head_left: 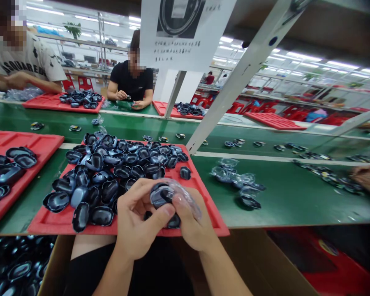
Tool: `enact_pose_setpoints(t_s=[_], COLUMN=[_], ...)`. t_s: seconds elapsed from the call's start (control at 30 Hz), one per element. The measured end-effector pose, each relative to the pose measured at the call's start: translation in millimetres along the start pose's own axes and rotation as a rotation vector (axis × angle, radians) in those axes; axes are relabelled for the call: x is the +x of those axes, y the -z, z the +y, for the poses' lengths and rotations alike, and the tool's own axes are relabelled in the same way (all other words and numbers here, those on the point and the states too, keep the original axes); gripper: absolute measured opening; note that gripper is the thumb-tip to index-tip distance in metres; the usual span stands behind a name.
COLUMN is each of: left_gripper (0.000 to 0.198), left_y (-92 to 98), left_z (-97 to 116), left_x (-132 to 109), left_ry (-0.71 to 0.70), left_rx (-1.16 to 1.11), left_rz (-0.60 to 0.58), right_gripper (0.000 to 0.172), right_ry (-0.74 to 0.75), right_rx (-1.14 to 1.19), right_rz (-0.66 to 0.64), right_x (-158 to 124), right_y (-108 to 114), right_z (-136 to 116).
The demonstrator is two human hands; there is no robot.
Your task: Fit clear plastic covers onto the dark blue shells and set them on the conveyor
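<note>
Hands first: the left hand and right hand are both clamped on one dark plastic shell half inside a clear plastic bag, held just above the near edge of the red tray. That tray carries a heap of unbagged shells, too many to count, so most of the work looks undone. To the right on the green bench, a small cluster of bagged shells, roughly six, looks finished. Beyond the conveyor, two co-workers sit.
</note>
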State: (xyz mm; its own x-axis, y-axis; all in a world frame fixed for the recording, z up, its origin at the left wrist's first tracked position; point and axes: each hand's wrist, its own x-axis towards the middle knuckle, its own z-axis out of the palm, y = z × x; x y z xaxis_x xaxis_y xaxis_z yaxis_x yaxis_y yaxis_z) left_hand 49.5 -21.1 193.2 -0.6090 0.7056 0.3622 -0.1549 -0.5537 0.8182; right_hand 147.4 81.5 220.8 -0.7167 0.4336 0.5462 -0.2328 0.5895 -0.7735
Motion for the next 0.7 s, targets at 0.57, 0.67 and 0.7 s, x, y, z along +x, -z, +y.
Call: enact_pose_setpoints(t_s=[0.57,0.67,0.7], left_gripper=[0.062,0.039,0.029], left_y=[33.4,50.1,53.2], left_z=[-7,1,3], left_x=[15,23,25], left_ry=[-0.386,-0.560,-0.585], left_rx=[0.430,0.640,0.672], left_rz=[-0.075,-0.200,-0.213], right_gripper=[0.077,0.078,0.078], right_ry=[-0.751,-0.799,-0.823], right_rx=[0.530,0.615,0.612], right_rz=[0.017,-0.118,-0.144], right_x=[15,17,17], right_y=[5,7,7], right_z=[22,20,20])
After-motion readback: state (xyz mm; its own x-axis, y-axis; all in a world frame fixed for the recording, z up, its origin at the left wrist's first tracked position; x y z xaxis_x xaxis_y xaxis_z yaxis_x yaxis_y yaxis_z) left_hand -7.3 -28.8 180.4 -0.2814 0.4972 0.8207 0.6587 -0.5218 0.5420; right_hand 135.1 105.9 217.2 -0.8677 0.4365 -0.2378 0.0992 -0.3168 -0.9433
